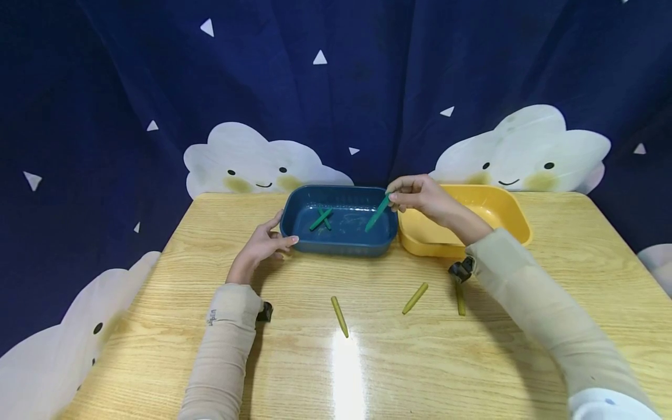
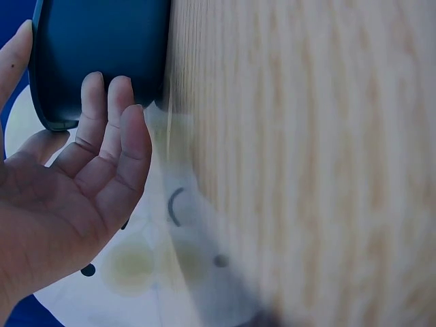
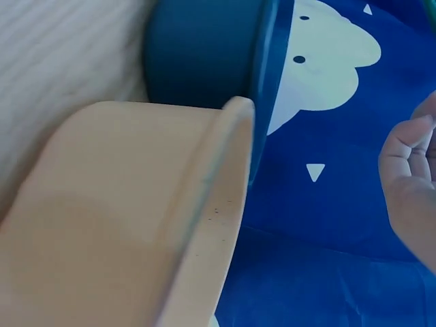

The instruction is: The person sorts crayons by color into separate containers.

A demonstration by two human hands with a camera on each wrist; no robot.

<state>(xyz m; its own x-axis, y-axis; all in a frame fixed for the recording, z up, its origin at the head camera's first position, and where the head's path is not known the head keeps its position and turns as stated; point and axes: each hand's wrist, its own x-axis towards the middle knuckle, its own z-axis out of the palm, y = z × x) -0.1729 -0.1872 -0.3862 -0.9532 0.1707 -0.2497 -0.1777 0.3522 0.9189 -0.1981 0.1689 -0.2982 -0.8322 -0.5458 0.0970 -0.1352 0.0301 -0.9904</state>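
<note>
My right hand pinches a green crayon between thumb and fingertips, its lower end pointing down over the right part of the blue tray. Inside that tray lie two green crayons, crossed over each other. At the tray's left end, my left hand touches the rim with relaxed, spread fingers; the left wrist view shows those fingers beside the tray's outer wall. In the right wrist view, part of the right hand shows at the edge, with the pinch cut off.
A yellow tray stands right of the blue one, partly behind the right forearm. Three olive-yellow crayons lie on the wooden table: one near the middle, another farther right, a third below the right wrist. A dark blue curtain hangs behind.
</note>
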